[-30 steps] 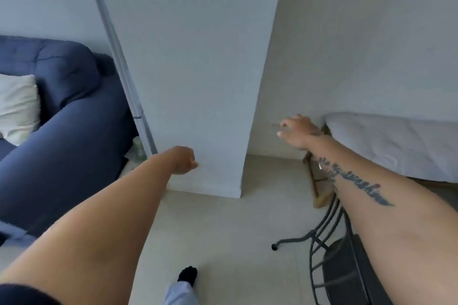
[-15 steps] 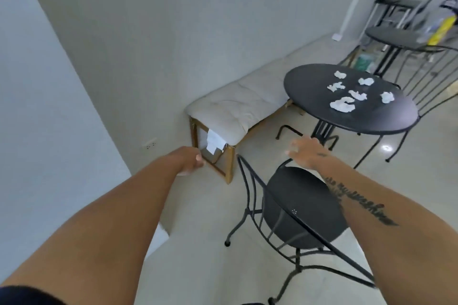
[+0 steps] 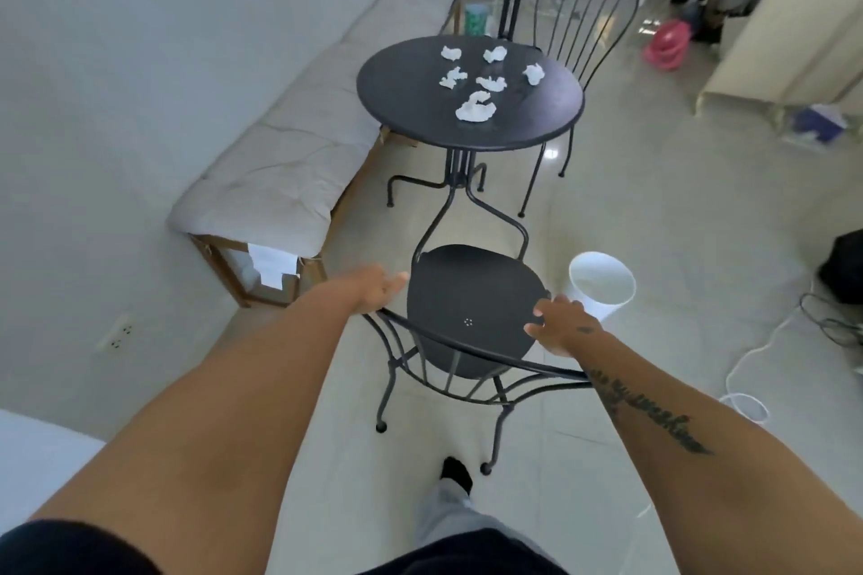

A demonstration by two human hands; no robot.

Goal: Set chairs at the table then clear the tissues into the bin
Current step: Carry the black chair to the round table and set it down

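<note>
Chair (image 3: pixel 471 294) stands at frame centre, short of the round black counter (image 3: pixel 537 117) above it, which carries six crumpled white tissues (image 3: pixel 475 107). Left hand (image 3: pixel 373 289) and right hand (image 3: pixel 562 324) are both open, fingers extended at either end of the curved wire back; neither grips yet. Recommend closing both evenly on the thin metal rail, lifting slightly, and advancing straight. White round bin (image 3: pixel 602 282) sits just right of the smooth seat.

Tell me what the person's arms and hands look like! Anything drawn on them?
Both forearms are bare. A dark sleeve covers the left upper arm. A long line of dark script tattoo runs along the right forearm, and a small dark mark sits on the back of the right hand. The left hand wears no glove.
</note>
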